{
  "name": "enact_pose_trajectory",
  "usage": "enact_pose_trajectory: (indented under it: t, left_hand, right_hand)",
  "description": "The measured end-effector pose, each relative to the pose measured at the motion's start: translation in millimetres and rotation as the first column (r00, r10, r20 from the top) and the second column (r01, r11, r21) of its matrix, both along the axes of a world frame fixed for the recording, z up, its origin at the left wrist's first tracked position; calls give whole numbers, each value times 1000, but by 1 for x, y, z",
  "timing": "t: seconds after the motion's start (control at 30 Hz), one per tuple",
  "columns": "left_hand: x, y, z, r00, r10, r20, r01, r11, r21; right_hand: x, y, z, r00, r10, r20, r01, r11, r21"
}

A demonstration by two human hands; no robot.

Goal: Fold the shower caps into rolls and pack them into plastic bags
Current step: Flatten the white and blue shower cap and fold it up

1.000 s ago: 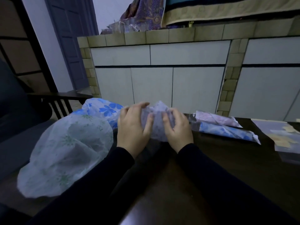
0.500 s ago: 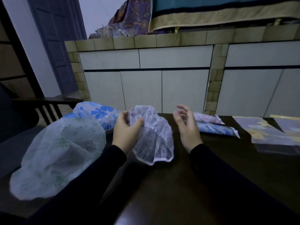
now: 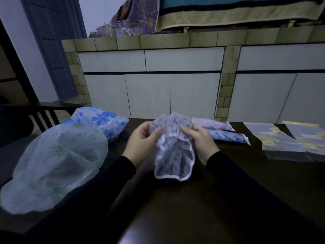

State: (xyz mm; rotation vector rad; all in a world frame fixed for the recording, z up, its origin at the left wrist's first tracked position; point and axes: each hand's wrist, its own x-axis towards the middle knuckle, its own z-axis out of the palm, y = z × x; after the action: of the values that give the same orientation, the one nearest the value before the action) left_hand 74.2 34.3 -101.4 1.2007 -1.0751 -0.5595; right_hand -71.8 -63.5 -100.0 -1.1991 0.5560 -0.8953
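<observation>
A pale purple-patterned shower cap [image 3: 173, 155] with a white elastic rim hangs open above the dark table [image 3: 193, 208]. My left hand [image 3: 140, 143] pinches its upper left edge and my right hand [image 3: 200, 140] grips its upper right edge. Two packed rolls lie just behind my right hand: a pink one [image 3: 212, 124] and a blue one [image 3: 226, 136], each in a plastic bag. Flat empty plastic bags [image 3: 284, 141] lie at the right.
A large white cap with green flowers [image 3: 56, 164] lies spread at the left, with a blue-flowered cap [image 3: 102, 118] behind it. A dark wooden chair [image 3: 40, 113] stands at the far left. Beyond the table's far edge rises a tiled counter with white doors [image 3: 172, 94].
The cap was bunched between both hands, then held by the left hand alone. Now my right hand has come back and grips its right edge, and the cap hangs open.
</observation>
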Motion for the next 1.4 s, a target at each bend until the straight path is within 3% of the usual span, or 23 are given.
enact_pose_trajectory:
  t: [0.13, 0.27, 0.37, 0.4, 0.53, 0.6, 0.67, 0.77, 0.83, 0.9, 1.0, 1.07, 1.17, 1.23, 1.3, 1.4]
  left_hand:
    - [10, 0, 11, 984, 169, -63, -173, 983, -69]
    - [5, 0, 17, 982, 187, 7, -187, 980, -68]
    - [10, 5, 15, 966, 207, 157, -205, 978, -25]
    - [11, 6, 14, 955, 195, 224, -195, 981, -24]
    - [7, 5, 16, 859, 166, 484, -121, 985, -124]
    - [-4, 6, 17, 862, 120, 492, -68, 990, -123]
    - [-11, 6, 18, 912, 120, 392, -99, 992, -74]
    - [-9, 8, 18, 981, 63, 183, -101, 973, 206]
    - [-10, 11, 15, 975, -25, 220, -64, 919, 389]
    - [-12, 11, 10, 964, -88, 251, -35, 893, 448]
    - [-9, 4, 4, 986, -41, 163, -20, 934, 356]
    - [-2, -1, 1, 989, 60, 138, -98, 953, 287]
    - [12, -7, 0, 907, 336, 254, -382, 911, 158]
    - [17, -6, 3, 833, 469, 293, -503, 863, 49]
    - [18, -3, 5, 775, 496, 391, -523, 851, -42]
    - [12, 1, 4, 717, 439, 542, -440, 888, -137]
  right_hand:
    - [-12, -9, 8, 1000, -14, -17, 14, 999, -51]
    - [-11, -7, 6, 988, -15, -156, -9, 987, -158]
    - [-13, -10, -6, 916, -192, -352, -19, 856, -516]
    - [-16, -9, -6, 915, -197, -353, -49, 813, -581]
    - [-19, 3, 7, 975, -38, -220, -125, 724, -678]
    - [-14, 8, 8, 974, -61, -216, -117, 684, -720]
    - [-9, 8, 5, 961, -205, -187, 1, 679, -734]
    - [-10, -2, -3, 894, -425, -142, 249, 735, -631]
    - [-11, -7, -8, 882, -451, -140, 335, 806, -488]
    - [-10, -10, -13, 868, -469, -165, 369, 830, -419]
    - [-10, -12, -16, 848, -500, -176, 398, 820, -413]
    - [-13, -17, -17, 839, -507, -199, 402, 823, -401]
    - [-18, -23, -19, 808, -523, -271, 408, 829, -382]
    - [-20, -21, -19, 790, -514, -335, 337, 820, -463]
    - [-21, -12, -15, 810, -466, -357, 208, 797, -567]
    - [-23, -2, -1, 902, -351, -251, 91, 723, -685]
